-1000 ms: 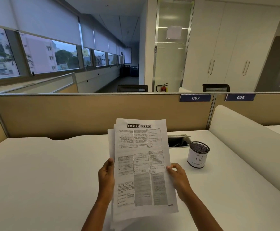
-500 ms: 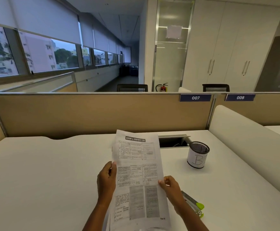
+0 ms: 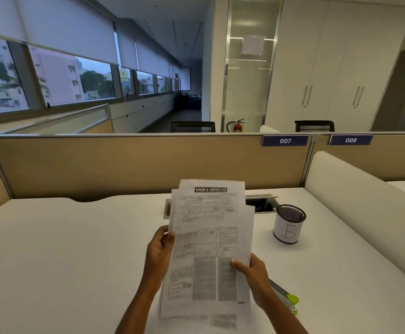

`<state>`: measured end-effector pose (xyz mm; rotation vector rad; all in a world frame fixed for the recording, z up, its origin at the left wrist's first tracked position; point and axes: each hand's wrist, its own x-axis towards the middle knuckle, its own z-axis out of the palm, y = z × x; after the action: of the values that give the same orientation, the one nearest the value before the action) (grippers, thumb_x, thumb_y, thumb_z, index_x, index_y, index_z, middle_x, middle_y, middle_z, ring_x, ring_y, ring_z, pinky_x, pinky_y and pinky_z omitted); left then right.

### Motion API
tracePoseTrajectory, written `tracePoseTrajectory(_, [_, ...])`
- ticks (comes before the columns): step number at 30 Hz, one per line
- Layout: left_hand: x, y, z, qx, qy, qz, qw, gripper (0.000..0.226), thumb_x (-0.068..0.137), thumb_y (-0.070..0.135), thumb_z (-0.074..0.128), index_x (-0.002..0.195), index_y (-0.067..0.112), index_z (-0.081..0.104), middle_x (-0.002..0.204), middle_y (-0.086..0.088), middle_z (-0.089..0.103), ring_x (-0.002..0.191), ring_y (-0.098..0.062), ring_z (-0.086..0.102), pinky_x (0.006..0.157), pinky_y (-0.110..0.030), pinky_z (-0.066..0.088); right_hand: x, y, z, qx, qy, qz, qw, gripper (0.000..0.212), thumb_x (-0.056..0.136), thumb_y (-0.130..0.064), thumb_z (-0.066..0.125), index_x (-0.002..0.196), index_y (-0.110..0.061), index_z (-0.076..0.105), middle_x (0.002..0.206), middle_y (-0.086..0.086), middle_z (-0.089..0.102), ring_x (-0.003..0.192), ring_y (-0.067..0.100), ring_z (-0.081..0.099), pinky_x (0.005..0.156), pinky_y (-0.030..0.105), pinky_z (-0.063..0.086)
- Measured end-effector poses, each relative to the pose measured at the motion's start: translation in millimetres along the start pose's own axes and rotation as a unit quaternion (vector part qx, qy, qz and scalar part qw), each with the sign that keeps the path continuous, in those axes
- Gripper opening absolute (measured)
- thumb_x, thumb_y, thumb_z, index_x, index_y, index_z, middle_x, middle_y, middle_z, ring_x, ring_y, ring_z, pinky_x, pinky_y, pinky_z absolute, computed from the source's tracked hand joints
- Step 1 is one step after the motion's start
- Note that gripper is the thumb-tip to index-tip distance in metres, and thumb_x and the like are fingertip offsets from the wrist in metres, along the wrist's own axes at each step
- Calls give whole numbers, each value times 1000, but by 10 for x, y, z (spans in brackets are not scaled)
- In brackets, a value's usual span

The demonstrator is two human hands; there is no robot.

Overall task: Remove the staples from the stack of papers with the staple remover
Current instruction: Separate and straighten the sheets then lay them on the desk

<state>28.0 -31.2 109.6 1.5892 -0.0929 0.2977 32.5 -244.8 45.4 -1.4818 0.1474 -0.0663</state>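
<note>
Stack of papers [image 3: 208,249]: thin white sheets printed with grey tables under a black title bar. I hold them up off the desk, in front of me. The sheets are fanned unevenly, so their corners do not line up.
Left hand [image 3: 159,254]: curled round the left edge of the stack about halfway up, with the thumb on the printed face.
Right hand [image 3: 252,276]: pinches the right edge lower down, thumb flat on the front sheet and fingers hidden behind the paper.
Staple remover [image 3: 285,297]: a slim grey tool with lime-green tips, lying flat on the desk just beyond my right wrist and partly hidden by it.
Desk [image 3: 64,249]: smooth, matt white top.
Pen cup [image 3: 289,225]: round black wire mesh wrapped in white paper with a handwritten "B", standing upright to the right of the papers.
Cable slot [image 3: 260,204]: a rectangular metal-framed opening behind the stack.
Partition [image 3: 124,165]: flat tan panel with a metal rim.
</note>
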Motion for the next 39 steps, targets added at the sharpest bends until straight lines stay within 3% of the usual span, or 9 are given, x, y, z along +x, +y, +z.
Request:
tracePoseTrajectory(4, [27,137,40,-53,15,16,998,14,81,14,58,88,26,59,84,3,69,68,-12,70,51,-19,55,13,-292,118,3,53,-97,994,14,81,-8,63,86,-21,60,91,7,66,80,18,65,59,21,54])
tracePoseTrajectory(9, [64,280,72,-113,33,27,993,7,75,27,65,82,28,63,77,3,70,68,-19,68,52,-22,56,-22,-579,217,46,30,-167,984,14,83,-14,60,92,-24,56,93,3,65,83,20,64,57,18,57])
tracePoseTrajectory(15, [11,198,-43,-84,-10,-13,996,25,65,36,67,88,29,60,84,3,67,76,-17,64,50,-17,53,-24,-563,98,-1,-16,-114,993,60,79,-16,65,128,-27,32,110,-1,58,100,15,59,79,22,51])
tracePoseTrajectory(19, [19,58,-108,-23,-27,-29,999,16,78,15,63,90,26,61,83,6,66,78,-12,63,48,-14,53,-32,-420,114,-27,-29,-117,992,33,81,-11,63,110,-17,49,107,4,64,102,22,61,74,22,55])
tracePoseTrajectory(23, [-20,-15,-63,-24,-2,-32,999,16,78,12,62,92,21,62,81,6,66,74,-12,64,47,-15,52,-30,-371,160,-54,26,-136,989,8,84,-4,57,91,-6,61,98,13,68,89,27,65,81,37,55])
tracePoseTrajectory(30, [-29,-80,-31,-37,6,-55,998,12,80,19,60,86,29,61,82,3,67,75,-17,65,50,-19,53,-33,-303,25,-182,-6,-104,978,20,84,-4,58,104,-6,60,110,13,67,93,22,63,80,25,50])
tracePoseTrajectory(32, [-20,-83,-45,-41,14,-57,997,12,81,19,59,85,30,61,80,3,68,73,-17,66,47,-17,52,2,-192,-121,-324,-12,-68,943,30,85,-6,58,115,-6,55,121,11,60,105,22,57,88,26,44])
tracePoseTrajectory(35, [-1,-66,-65,-39,7,-60,997,10,82,22,57,86,30,61,81,2,69,74,-18,67,50,-20,52,39,-26,-400,-570,14,11,821,42,91,-22,49,130,-10,38,135,9,41,125,22,41,105,34,31])
tracePoseTrajectory(39, [29,-40,-89,-46,9,-73,996,7,82,25,57,85,28,63,80,1,71,69,-17,69,49,-23,54,-12,94,-632,-642,21,87,761,38,92,-37,42,118,-10,46,128,9,43,119,23,43,95,34,41])
